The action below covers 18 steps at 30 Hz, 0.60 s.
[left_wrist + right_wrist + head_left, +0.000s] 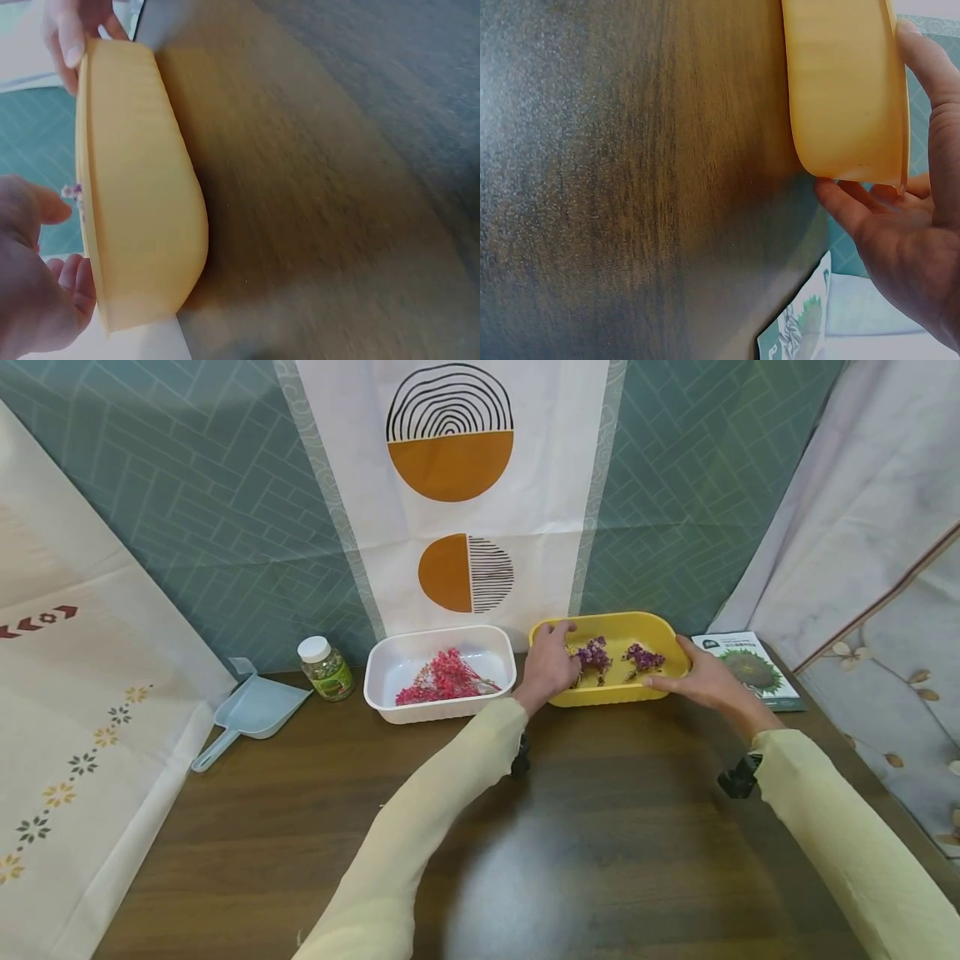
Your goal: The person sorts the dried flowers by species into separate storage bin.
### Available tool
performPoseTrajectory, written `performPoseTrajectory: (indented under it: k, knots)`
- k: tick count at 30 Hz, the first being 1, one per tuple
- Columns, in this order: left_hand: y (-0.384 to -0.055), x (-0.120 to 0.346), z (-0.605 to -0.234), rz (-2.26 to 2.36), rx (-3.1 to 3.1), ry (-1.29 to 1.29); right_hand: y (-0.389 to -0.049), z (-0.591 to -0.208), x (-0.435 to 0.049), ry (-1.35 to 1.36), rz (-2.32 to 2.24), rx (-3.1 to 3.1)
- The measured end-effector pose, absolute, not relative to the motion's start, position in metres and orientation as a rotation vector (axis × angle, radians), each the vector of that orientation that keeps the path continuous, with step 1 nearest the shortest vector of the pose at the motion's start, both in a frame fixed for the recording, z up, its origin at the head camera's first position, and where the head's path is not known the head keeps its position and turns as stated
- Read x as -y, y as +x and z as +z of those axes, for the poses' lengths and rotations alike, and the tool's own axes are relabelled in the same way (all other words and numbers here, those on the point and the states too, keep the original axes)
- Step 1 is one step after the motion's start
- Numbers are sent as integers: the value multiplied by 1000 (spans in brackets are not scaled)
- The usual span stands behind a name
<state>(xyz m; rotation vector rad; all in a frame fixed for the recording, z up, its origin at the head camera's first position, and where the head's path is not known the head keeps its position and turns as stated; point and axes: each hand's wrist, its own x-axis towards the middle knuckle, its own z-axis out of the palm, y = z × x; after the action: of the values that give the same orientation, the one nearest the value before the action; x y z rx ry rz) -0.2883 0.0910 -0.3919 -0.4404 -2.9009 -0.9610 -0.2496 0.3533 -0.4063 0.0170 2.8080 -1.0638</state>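
A yellow plastic tray stands on the table near the back wall. Two small bunches of dried purple flowers lie inside it, the left bunch partly behind my left hand. That hand is at the tray's left end, its fingers curled at the rim and its thumb over the inside. My right hand grips the right end, thumb over the rim and fingers around the outer wall. In the left wrist view the tray's long side faces me and hides most of the flowers.
Left of the yellow tray is a white tray with dried pink-red flowers. Farther left stand a white-capped jar and a light blue dustpan. A booklet with a plant picture lies beyond my right hand.
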Motion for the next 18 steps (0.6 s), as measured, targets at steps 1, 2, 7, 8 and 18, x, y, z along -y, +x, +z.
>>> performPoseTrajectory:
  k: [1, 2, 7, 8, 18]
  knots:
    - [-287, -89, -392, -966, 2887, -448, -249, -406, -353, 19, -1061, -2809]
    - [-286, -88, -392, -968, 2870, -462, -249, -406, -352, 21, -1062, -2810]
    - [-274, -74, -390, -1036, 2771, -561, -250, -405, -350, 13, -1063, -2809]
    - [-271, -71, -390, -1045, 2754, -585, -250, -405, -350, 13, -1064, -2806]
    - [-237, -39, -388, -1190, 2576, -730, -250, -404, -353, -10, -1050, -2799]
